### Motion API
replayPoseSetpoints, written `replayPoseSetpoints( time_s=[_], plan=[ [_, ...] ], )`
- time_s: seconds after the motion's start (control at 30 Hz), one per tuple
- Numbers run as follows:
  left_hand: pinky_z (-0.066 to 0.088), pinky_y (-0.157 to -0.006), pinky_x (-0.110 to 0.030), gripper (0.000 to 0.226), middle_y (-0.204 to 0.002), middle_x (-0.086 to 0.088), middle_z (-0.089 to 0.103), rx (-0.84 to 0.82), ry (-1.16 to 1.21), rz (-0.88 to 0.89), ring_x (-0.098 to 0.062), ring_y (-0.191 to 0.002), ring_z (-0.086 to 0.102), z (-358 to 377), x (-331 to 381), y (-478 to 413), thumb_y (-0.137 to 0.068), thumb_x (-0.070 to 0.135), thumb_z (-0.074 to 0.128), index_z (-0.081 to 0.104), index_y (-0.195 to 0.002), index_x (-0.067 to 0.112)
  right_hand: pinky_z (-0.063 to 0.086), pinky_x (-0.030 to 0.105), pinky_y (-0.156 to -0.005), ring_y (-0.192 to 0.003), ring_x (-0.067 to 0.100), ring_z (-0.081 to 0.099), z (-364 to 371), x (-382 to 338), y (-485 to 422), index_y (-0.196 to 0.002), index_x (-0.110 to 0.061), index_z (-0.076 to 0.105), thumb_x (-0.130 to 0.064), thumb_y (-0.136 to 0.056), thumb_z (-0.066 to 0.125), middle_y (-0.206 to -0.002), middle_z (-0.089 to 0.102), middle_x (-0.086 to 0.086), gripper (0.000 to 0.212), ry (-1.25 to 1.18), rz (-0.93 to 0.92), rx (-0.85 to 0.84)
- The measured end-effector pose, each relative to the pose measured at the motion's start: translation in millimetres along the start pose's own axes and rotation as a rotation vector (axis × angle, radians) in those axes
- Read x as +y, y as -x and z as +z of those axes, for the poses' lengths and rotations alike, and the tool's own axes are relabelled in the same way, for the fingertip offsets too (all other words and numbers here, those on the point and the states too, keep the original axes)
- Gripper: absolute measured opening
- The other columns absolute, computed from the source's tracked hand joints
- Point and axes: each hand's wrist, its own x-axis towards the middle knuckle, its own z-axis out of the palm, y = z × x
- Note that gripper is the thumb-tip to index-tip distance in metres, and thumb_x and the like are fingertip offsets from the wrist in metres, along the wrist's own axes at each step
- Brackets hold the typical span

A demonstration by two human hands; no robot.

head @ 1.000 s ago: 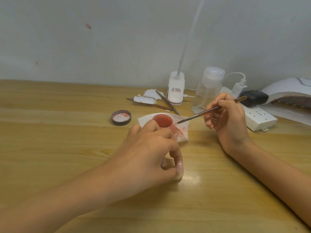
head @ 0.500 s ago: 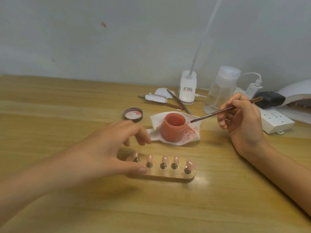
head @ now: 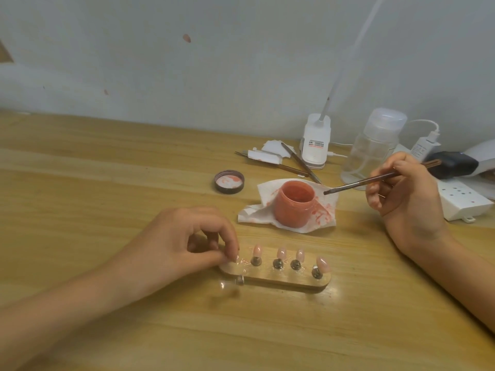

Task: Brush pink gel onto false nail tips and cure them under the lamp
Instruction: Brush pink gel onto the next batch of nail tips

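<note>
Lower centre, left hand (head: 171,245) pinches the end of the wooden holder (head: 281,277); right hand (head: 407,199) grips the brush (head: 375,180); best dip lightly in the jar (head: 293,207), bracing that holder.

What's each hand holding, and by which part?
Right hand pinches the brush at its handle's rear half. Left hand fingertips meet over the wooden holder, left end; hold cannot be told.

Jar (head: 294,204) stands behind the holder (head: 284,278); table (head: 267,333) in front lies open.
</note>
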Motion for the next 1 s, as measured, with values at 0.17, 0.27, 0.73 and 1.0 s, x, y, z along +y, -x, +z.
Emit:
replayPoseSetpoints(
  time_s=[0.17,0.27,0.73,1.0],
  plan=[
    [0.043,-0.059,-0.014,0.014,-0.092,0.010,0.071,0.002,-0.006,0.013,-0.017,-0.080,0.064,-0.7,-1.2,0.1,-0.079,0.022,0.079,0.072,-0.077,0.033,0.042,0.018,-0.045,-0.054,0.010,0.054,-0.3,0.4,1.3,-0.069,-0.023,0.054,-0.013,-0.098,0.037,-0.059,0.055,-0.003,0.035,0.009,-0.003,-0.008],
    [0.047,-0.061,-0.025,0.011,-0.095,0.012,0.070,0.033,-0.023,0.012,-0.016,-0.083,0.063,-8.8,1.9,1.0,-0.081,0.028,0.080,0.071,-0.083,0.034,0.042,0.018,-0.045,-0.054,0.010,0.054,0.5,-1.2,0.7,-0.069,-0.022,0.053,-0.013,-0.098,0.038,-0.059,0.056,-0.003,0.034,0.002,0.009,0.006],
    [0.049,-0.067,-0.032,0.002,-0.095,0.009,0.064,-0.142,-0.750,0.628,-0.011,-0.085,0.046,13.2,39.6,35.5,-0.084,0.031,0.073,0.071,-0.085,0.030,0.041,0.020,-0.045,-0.056,0.011,0.054,3.8,-2.7,2.9,-0.072,-0.020,0.050,-0.013,-0.098,0.038,-0.059,0.055,-0.004,0.030,0.042,0.017,0.037],
    [0.043,-0.082,-0.029,0.020,-0.096,0.004,0.067,0.088,-0.637,0.565,-0.017,-0.091,0.059,10.4,52.5,18.3,-0.091,0.033,0.055,0.071,-0.084,0.023,0.041,0.019,-0.045,-0.055,0.011,0.055,4.6,-3.1,3.7,-0.069,-0.022,0.053,-0.013,-0.099,0.039,-0.057,0.055,-0.004,0.034,0.041,0.007,0.034]
  ],
)
